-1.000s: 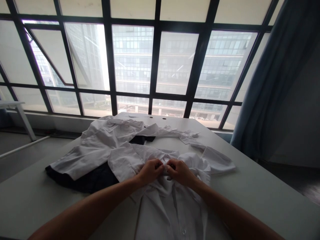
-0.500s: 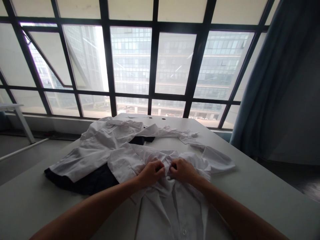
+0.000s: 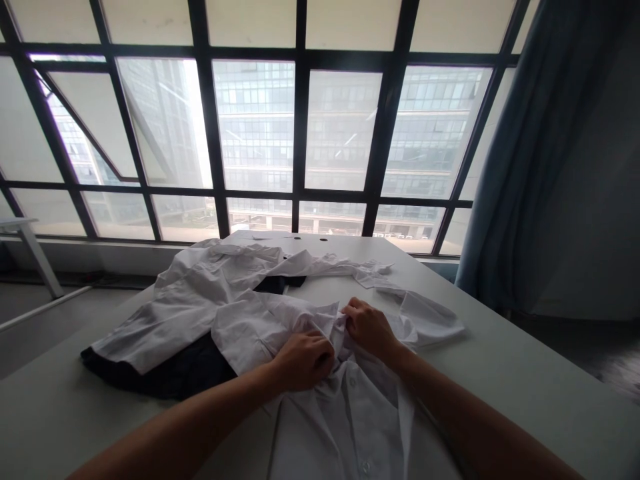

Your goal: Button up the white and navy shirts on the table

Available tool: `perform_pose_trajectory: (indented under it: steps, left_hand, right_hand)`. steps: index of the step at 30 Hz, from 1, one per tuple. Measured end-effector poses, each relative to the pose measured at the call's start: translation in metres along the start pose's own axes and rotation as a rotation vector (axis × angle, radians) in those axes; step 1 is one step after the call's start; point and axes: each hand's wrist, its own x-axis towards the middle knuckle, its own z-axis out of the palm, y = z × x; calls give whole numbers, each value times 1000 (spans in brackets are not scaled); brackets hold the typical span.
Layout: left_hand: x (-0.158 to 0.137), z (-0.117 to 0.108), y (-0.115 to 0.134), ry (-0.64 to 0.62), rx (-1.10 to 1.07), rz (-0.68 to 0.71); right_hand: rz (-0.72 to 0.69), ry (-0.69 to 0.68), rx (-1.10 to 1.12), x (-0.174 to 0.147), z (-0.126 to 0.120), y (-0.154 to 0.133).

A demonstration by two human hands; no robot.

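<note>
Hands pinched shut on the white shirt [image 3: 340,407] lying in front of me on the table [image 3: 525,393], my left hand [image 3: 305,360] and right hand [image 3: 370,328] could, I judge, drag the collar [image 3: 327,319] crooked if one tugs harder.

Shirt [image 3: 345,420] hem cut off at bottom edge; dark garment [image 3: 175,370] mostly hidden under white shirts
</note>
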Motion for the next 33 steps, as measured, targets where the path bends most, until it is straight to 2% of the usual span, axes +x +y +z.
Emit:
perform_pose_trajectory:
  steps: [3,5,7,11,14,17,19,21,25,29,31,33]
  left_hand:
    - [2,-5,-4,211,127,19]
    - [3,-7,-9,234,155,8]
    - [4,-7,-14,174,182,-44]
    - [5,-7,-21,37,222,-273]
    - [6,-11,-25,-40,236,-401]
    - [7,-16,-27,-84,289,-450]
    - [8,-18,-29,-97,307,-460]
    - [8,-19,-31,-107,295,-475]
    - [7,-17,-38,-65,170,-509]
    - [9,-14,-42,-45,-116,-586]
    - [10,-14,-42,-43,-288,-627]
    - [10,-13,-41,-17,-420,-636]
  right_hand:
    - [-14,98,35,-1,-10,5]
    - [-56,129,74,-4,-18,8]
    - [-120,138,116,-6,-26,11]
    - [-166,153,254,-10,-38,16]
    - [-84,219,490,-11,-40,18]
    - [70,251,739,-12,-39,20]
    - [173,215,819,-11,-39,21]
    - [210,165,829,-11,-43,22]
    - [84,16,831,-12,-56,20]
    - [-65,-192,875,-16,-64,10]
    - [-92,-265,889,-17,-61,7]
    - [-59,-318,898,-16,-55,7]
